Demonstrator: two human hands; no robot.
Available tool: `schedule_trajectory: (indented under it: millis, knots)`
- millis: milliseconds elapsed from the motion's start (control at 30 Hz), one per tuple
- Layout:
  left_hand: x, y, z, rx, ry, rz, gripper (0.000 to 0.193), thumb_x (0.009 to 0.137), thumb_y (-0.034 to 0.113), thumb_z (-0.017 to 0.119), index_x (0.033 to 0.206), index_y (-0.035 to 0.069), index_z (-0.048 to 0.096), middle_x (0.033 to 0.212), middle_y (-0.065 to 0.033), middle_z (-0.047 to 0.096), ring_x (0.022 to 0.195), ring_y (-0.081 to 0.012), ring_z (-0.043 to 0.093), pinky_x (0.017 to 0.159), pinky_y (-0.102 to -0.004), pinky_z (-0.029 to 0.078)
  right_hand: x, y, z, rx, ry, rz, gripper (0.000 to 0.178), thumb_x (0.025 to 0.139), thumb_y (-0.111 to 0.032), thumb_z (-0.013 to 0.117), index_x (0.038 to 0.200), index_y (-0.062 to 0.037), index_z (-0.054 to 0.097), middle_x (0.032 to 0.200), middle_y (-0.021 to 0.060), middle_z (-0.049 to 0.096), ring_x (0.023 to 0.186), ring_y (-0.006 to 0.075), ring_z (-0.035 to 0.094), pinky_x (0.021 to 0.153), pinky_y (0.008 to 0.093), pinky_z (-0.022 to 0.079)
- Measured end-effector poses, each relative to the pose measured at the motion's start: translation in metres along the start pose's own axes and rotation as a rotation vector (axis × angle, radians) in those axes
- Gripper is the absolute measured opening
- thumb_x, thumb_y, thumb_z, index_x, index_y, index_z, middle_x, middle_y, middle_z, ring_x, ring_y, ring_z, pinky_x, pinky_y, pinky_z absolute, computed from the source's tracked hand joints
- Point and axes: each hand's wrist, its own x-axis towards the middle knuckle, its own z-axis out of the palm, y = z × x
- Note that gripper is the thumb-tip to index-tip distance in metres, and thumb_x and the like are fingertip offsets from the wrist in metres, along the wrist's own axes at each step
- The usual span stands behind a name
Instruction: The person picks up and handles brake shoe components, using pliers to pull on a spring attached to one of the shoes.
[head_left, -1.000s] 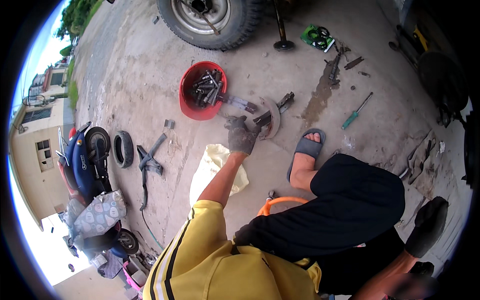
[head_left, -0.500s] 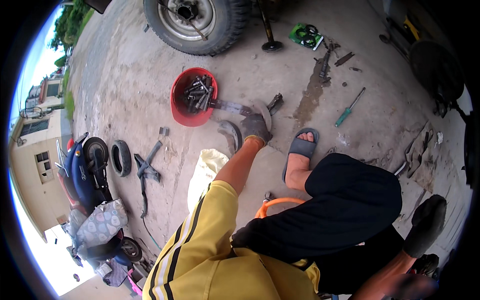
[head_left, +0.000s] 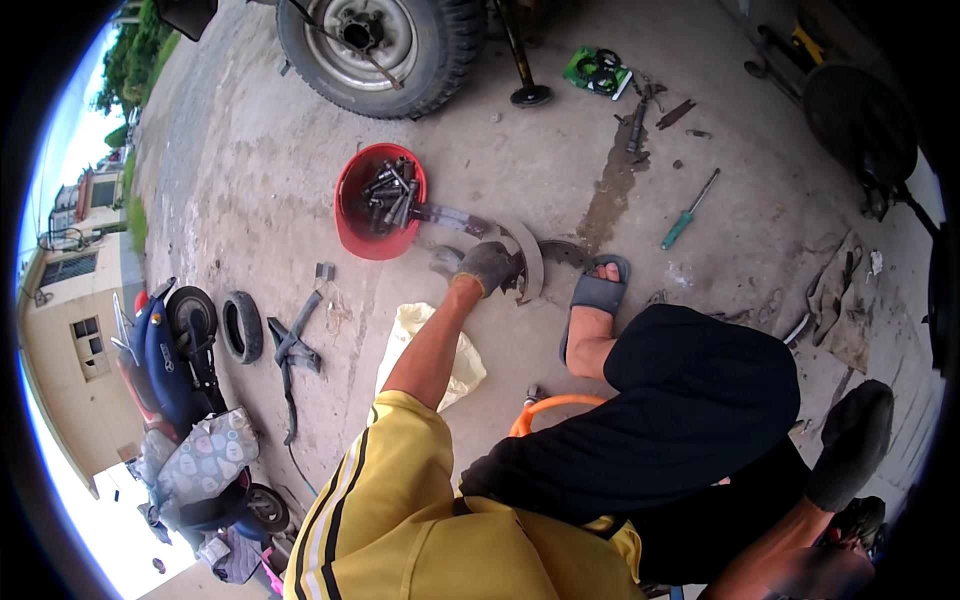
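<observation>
My left hand [head_left: 487,267], in a dark grey glove, is closed on a curved brake shoe [head_left: 530,262] just above the concrete. A second curved shoe [head_left: 566,254] lies right beside it, close to my sandalled foot [head_left: 600,290]. Partly behind the hand is another curved metal piece [head_left: 443,261]. One more strip-like curved piece [head_left: 450,217] reaches toward an upturned red hard hat [head_left: 350,225], which holds several metal sockets [head_left: 390,195]. At the far right, past my bent knee, my dark-gloved right hand [head_left: 850,450] is raised; its fingers blend together and nothing shows in it.
A wheel [head_left: 385,50] and a metal stand [head_left: 530,95] are at the far side. A green-handled screwdriver [head_left: 690,212] and a green packet [head_left: 597,72] lie to the right. Near my left arm is a cream bag [head_left: 465,370]. A motor scooter [head_left: 165,350] and loose tyre [head_left: 242,327] are left.
My left hand has shifted a little left, and the brake shoe in it has come nearer to me. More of the shoe beside my foot now shows. The right hand stays almost still.
</observation>
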Motion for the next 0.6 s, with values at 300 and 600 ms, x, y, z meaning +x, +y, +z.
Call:
schedule_trajectory:
  millis: [300, 600]
  knots:
    - [-0.003, 0.029, 0.056, -0.939, -0.129, -0.586, 0.027, 0.089, 0.024, 0.062, 0.105, 0.004, 0.069, 0.092, -0.0134, 0.073, 0.083, -0.0245, 0.071, 0.077, -0.039, 0.055, -0.006, -0.002, 0.012, -0.034, -0.169, -0.003, 0.036, 0.103, -0.037, 0.046, 0.094, -0.0047, 0.058, 0.063, -0.0032, 0.04, 0.051, 0.0068, 0.034, 0.048, 0.0235, 0.022]
    - [-0.002, 0.062, 0.034, -1.094, -0.136, -0.546, 0.029, 0.093, 0.03, 0.058, 0.1, 0.004, 0.069, 0.075, -0.0097, 0.065, 0.064, -0.0186, 0.066, 0.054, -0.0341, 0.052, -0.001, -0.005, 0.019, -0.053, -0.26, -0.084, 0.035, 0.103, -0.034, 0.047, 0.099, -0.0015, 0.059, 0.064, -0.0005, 0.044, 0.051, 0.0081, 0.04, 0.047, 0.0233, 0.028]
